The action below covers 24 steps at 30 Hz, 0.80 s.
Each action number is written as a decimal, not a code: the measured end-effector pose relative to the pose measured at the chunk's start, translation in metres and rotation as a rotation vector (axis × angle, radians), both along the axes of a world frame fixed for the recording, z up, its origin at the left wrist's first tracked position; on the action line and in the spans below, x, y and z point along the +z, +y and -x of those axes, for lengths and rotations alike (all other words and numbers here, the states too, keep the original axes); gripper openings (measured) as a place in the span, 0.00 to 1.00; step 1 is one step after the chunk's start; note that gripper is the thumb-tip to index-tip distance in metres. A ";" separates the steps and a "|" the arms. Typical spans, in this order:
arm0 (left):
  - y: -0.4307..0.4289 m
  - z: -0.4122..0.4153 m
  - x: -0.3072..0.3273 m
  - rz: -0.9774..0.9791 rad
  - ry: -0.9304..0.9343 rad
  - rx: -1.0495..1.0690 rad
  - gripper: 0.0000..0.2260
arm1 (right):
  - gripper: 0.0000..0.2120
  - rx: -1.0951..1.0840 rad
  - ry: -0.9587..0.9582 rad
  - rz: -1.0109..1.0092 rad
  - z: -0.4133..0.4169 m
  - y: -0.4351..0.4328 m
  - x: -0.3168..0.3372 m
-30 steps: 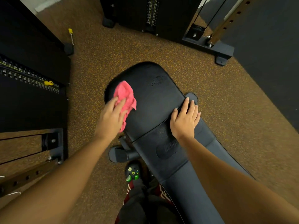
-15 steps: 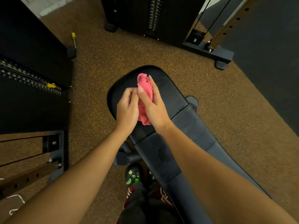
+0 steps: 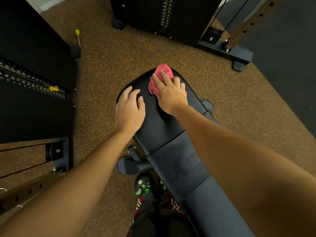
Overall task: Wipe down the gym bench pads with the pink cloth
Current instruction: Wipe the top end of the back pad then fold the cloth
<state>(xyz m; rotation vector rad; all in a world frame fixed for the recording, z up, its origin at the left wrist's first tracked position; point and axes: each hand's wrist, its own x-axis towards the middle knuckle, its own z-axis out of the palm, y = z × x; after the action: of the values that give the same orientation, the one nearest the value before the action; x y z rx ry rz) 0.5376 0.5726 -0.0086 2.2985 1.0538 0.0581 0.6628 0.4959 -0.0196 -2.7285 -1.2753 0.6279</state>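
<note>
The black gym bench runs from the lower right up to a rounded seat pad (image 3: 159, 120) in the middle of the view; its long back pad (image 3: 210, 207) lies below. A crumpled pink cloth (image 3: 162, 71) lies on the far end of the seat pad. My right hand (image 3: 168, 93) presses flat on the cloth, fingers spread over it. On the seat pad's left edge rests my left hand (image 3: 130, 108), palm down, fingers apart, holding nothing.
Black weight-stack machines stand at the left (image 3: 34, 74) and at the top (image 3: 162, 14), with a machine foot (image 3: 239, 57) on the speckled brown floor. The bench's adjustment handle (image 3: 128, 165) juts out left. My shoe (image 3: 142, 185) stands beside the bench.
The pink cloth passed from my left hand to my right hand and moved to the seat pad's far end. My left hand let go and settled on the pad's left edge.
</note>
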 end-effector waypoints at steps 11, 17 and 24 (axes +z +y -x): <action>0.004 -0.007 -0.014 -0.057 0.179 -0.139 0.22 | 0.27 -0.221 -0.013 -0.048 0.011 -0.009 -0.012; 0.004 -0.009 -0.009 -0.036 0.170 -0.127 0.22 | 0.27 -0.317 -0.061 0.021 0.002 -0.011 -0.014; 0.001 0.000 -0.010 -0.020 0.192 -0.120 0.22 | 0.28 -0.435 -0.066 0.070 0.022 -0.019 -0.010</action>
<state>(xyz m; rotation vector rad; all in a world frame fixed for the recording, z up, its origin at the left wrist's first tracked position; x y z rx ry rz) 0.5380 0.5740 -0.0185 2.4178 1.0101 -0.2046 0.6403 0.4770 -0.0301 -2.9623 -0.6370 0.5458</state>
